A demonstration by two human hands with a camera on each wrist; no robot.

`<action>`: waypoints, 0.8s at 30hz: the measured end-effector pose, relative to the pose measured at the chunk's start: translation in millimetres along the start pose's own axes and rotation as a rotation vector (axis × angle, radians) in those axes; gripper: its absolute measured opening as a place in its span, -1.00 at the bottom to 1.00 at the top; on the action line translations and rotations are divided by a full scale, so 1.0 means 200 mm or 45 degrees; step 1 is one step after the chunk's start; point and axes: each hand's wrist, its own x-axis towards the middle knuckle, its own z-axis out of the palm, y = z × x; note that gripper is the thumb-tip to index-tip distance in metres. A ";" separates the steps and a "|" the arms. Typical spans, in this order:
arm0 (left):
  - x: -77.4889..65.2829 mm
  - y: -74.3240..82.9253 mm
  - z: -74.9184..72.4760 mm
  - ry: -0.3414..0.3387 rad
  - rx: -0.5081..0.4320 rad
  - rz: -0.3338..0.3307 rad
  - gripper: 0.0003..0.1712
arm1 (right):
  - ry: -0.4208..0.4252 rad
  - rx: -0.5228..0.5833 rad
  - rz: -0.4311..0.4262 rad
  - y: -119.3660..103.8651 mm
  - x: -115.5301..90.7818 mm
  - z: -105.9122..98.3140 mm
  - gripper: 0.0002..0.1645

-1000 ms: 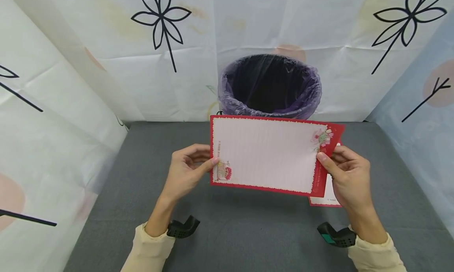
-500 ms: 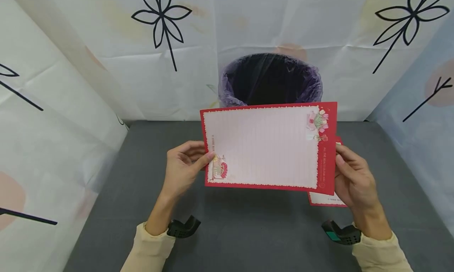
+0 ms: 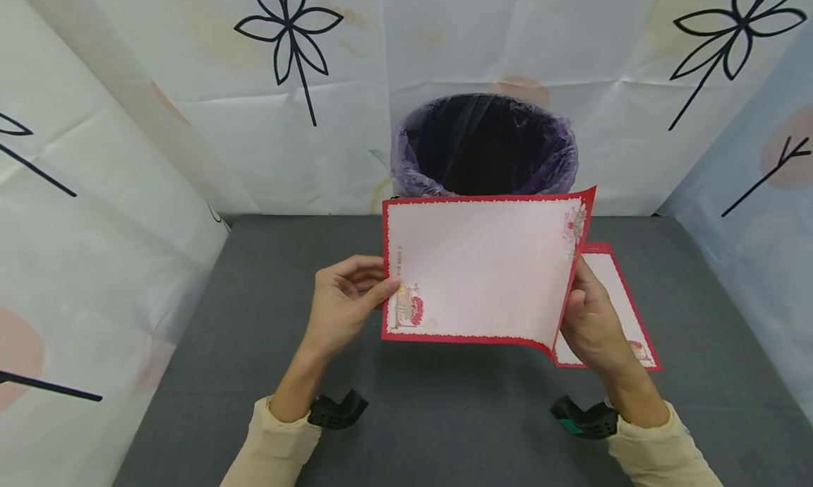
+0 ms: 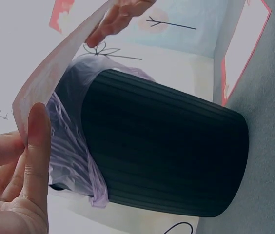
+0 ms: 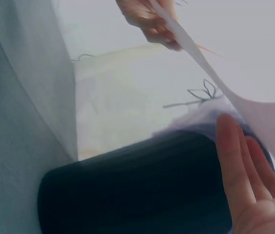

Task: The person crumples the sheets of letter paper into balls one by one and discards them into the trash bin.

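A sheet of letter paper (image 3: 476, 268) with a red border, faint lines and printed flowers stands raised over the table, in front of the bin. At its left edge my left hand (image 3: 349, 296) pinches it between thumb and fingers; the left wrist view shows the thumb (image 4: 38, 131) pressed on the paper. My right hand (image 3: 597, 325) is at the right edge, its fingers straight against the sheet in the right wrist view, and that edge bends up. A second red-bordered sheet (image 3: 612, 282) lies on the table behind the right hand, partly covered by it.
Behind the raised sheet stands a dark ribbed bin (image 4: 162, 146) lined with a purple plastic bag (image 3: 413, 162). The grey table (image 3: 444, 416) ends at a white patterned cloth backdrop (image 3: 190, 141), which also rises on both sides.
The right hand has moved left, off its pinch on the sheet's right edge, and that edge now curves. The left hand, still pinching, shifted slightly left, then back right. More of the lying sheet shows.
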 end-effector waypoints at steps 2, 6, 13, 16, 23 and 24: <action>0.00 0.00 0.01 -0.010 -0.013 0.003 -0.69 | 0.067 -0.104 0.010 0.00 0.02 0.03 -0.18; -0.01 0.01 0.03 -0.032 -0.019 0.014 -0.70 | 0.268 -0.331 0.023 -0.01 0.04 0.09 -0.31; -0.01 0.02 0.06 -0.076 -0.009 0.046 -0.69 | 0.536 -0.533 -0.051 0.02 0.06 0.15 -0.58; -0.02 0.03 0.07 -0.092 -0.001 0.052 -0.68 | 0.577 -0.545 -0.096 0.04 0.07 0.16 -0.54; -0.02 0.02 0.08 -0.075 0.013 0.067 -0.69 | 0.630 -0.541 -0.052 0.03 0.07 0.18 -0.52; -0.02 0.02 0.08 -0.072 0.014 0.068 -0.69 | 0.625 -0.530 -0.040 0.02 0.07 0.18 -0.53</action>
